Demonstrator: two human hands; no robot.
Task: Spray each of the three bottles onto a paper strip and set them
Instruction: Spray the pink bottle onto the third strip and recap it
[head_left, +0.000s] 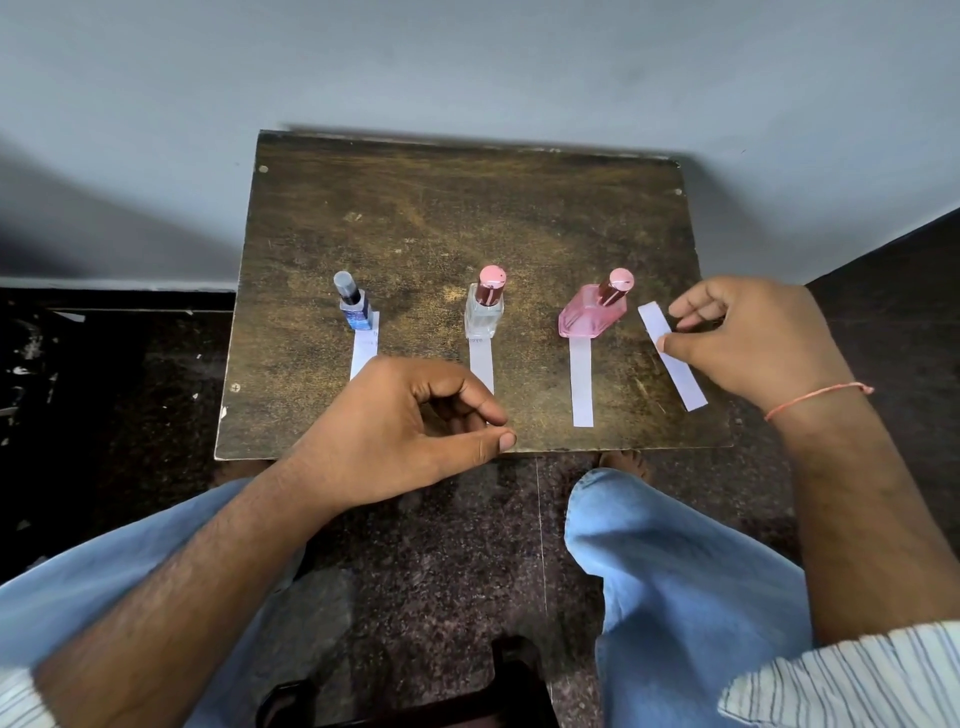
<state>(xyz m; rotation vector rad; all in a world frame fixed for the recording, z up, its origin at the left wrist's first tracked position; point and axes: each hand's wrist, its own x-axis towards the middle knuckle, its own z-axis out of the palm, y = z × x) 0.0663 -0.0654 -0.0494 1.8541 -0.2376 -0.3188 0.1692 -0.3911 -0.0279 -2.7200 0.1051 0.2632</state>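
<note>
Three spray bottles stand in a row on a small dark wooden table (467, 208): a blue bottle (356, 304) at left, a clear bottle (484, 306) with a pink cap in the middle, a pink bottle (592, 312) at right. Each stands at the far end of a white paper strip: left strip (363, 351), middle strip (480, 364), right strip (582, 384). A fourth strip (675, 364) lies slanted at the right edge, with my right hand (753, 338) touching it by thumb and fingertips. My left hand (415, 421) hovers over the front edge, fingers curled, holding nothing.
The table stands against a pale grey wall (467, 62). Below it is a dark speckled floor (441, 545). My knees in light blue jeans (675, 561) sit close under the table's front edge, and a bare foot (623, 460) shows beneath it.
</note>
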